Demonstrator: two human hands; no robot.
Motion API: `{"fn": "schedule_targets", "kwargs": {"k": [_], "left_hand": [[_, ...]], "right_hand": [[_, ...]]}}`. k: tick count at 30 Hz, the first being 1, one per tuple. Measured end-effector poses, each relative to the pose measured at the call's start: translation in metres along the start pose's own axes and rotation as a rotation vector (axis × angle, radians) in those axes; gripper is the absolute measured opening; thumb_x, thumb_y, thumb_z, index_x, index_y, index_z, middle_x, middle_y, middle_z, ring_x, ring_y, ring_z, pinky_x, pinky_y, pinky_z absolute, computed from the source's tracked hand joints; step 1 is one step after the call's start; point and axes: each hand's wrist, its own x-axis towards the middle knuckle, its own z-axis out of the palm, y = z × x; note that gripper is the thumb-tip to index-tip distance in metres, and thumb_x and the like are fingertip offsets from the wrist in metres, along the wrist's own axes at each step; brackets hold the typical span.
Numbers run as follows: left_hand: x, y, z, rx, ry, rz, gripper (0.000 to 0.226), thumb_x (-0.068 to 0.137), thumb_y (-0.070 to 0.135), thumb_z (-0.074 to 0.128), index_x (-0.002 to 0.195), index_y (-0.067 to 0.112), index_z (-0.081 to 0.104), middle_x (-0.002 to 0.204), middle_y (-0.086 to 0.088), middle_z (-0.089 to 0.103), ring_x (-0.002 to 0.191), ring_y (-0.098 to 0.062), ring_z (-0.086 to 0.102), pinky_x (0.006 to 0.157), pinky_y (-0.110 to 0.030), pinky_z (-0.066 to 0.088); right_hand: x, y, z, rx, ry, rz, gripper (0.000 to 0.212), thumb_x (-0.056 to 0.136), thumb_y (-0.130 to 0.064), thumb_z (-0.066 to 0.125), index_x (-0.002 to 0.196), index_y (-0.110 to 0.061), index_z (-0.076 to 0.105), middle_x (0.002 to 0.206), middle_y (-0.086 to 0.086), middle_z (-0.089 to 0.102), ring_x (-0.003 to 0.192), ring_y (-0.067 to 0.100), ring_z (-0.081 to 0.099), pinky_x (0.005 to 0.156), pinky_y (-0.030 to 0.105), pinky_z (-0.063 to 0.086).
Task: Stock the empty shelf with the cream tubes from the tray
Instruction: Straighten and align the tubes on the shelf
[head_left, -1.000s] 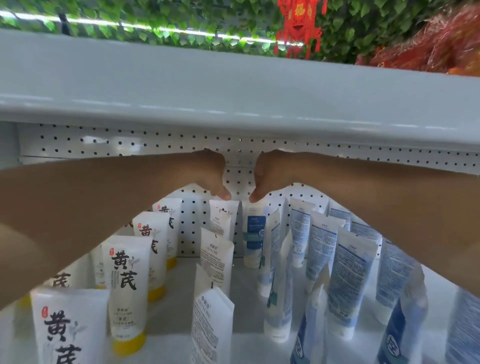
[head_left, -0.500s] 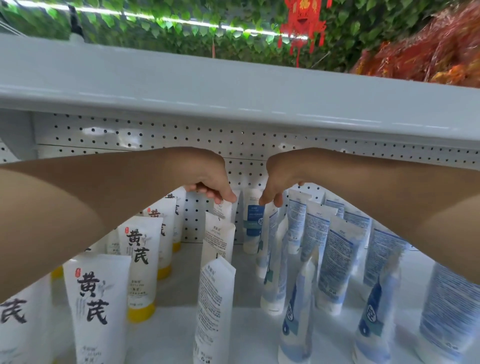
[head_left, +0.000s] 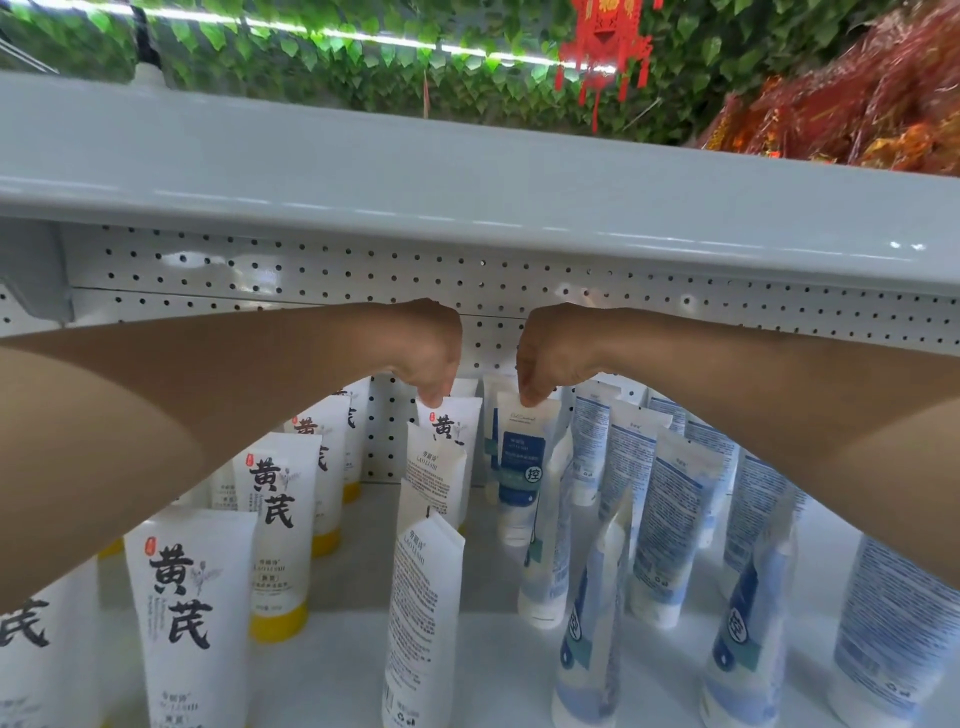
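Both my arms reach deep into the white shelf (head_left: 493, 670). My left hand (head_left: 428, 353) pinches the top edge of a white tube with black characters and a yellow cap (head_left: 451, 431) near the back. Beside it, my right hand (head_left: 545, 356) pinches the crimped top of a white-and-blue tube (head_left: 522, 467). Both tubes stand upright, cap down. Rows of yellow-capped white tubes (head_left: 272, 519) stand on the left and blue-printed tubes (head_left: 670, 519) on the right. No tray is in view.
The upper shelf board (head_left: 467, 182) hangs low over my hands. A perforated back panel (head_left: 311, 270) closes the rear. Tubes crowd the shelf floor on both sides, with a narrow gap down the middle. Green foliage and red decorations show above.
Both hands have gone from bare fingers curled above the tubes to pinching the tops of two back tubes, which now face front. The camera view has shifted slightly.
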Motion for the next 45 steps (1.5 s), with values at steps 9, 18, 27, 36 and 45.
{"fn": "schedule_targets", "kwargs": {"k": [9,18,27,36,45], "left_hand": [[0.001,-0.006,0.002,-0.096,0.017,0.026,0.014,0.079,0.015,0.077,0.091,0.012,0.073,0.101,-0.001,0.071,0.096,-0.015,0.064,0.087,-0.027,0.05],[0.0,-0.007,0.002,-0.076,-0.024,0.001,0.028,0.079,0.026,0.077,0.099,0.007,0.072,0.105,-0.007,0.07,0.1,-0.023,0.065,0.09,-0.035,0.054],[-0.018,0.0,-0.011,0.004,-0.017,-0.113,0.042,0.083,0.049,0.067,0.065,0.011,0.06,0.062,0.002,0.056,0.055,-0.013,0.049,0.054,-0.023,0.042],[-0.052,0.025,-0.021,-0.03,-0.278,-0.284,0.048,0.079,0.063,0.064,0.069,0.016,0.07,0.053,0.006,0.053,0.049,-0.012,0.039,0.054,-0.024,0.032],[-0.059,0.034,-0.014,-0.086,-0.209,-0.224,0.036,0.08,0.036,0.075,0.057,0.013,0.06,0.041,0.005,0.045,0.036,-0.01,0.031,0.042,-0.017,0.027]], "right_hand": [[-0.003,0.002,-0.002,0.004,0.003,-0.084,0.023,0.083,-0.03,0.076,0.102,-0.016,0.076,0.103,0.0,0.073,0.097,0.015,0.065,0.083,0.025,0.049],[0.002,0.002,-0.003,-0.026,-0.025,-0.098,0.024,0.084,-0.033,0.075,0.102,-0.018,0.076,0.102,-0.003,0.073,0.094,0.012,0.063,0.089,0.027,0.05],[-0.018,0.0,-0.013,-0.067,0.035,-0.036,0.045,0.084,-0.055,0.067,0.083,-0.011,0.074,0.083,0.002,0.068,0.084,0.02,0.063,0.063,0.024,0.041],[-0.078,-0.014,-0.019,0.065,-0.11,0.086,0.041,0.081,-0.057,0.068,0.062,-0.021,0.064,0.05,-0.016,0.057,0.067,0.006,0.048,0.072,0.028,0.044],[-0.08,-0.016,-0.011,0.078,-0.094,0.021,0.028,0.078,-0.035,0.08,0.083,-0.01,0.07,0.084,-0.007,0.066,0.086,0.014,0.061,0.081,0.031,0.054]]}}
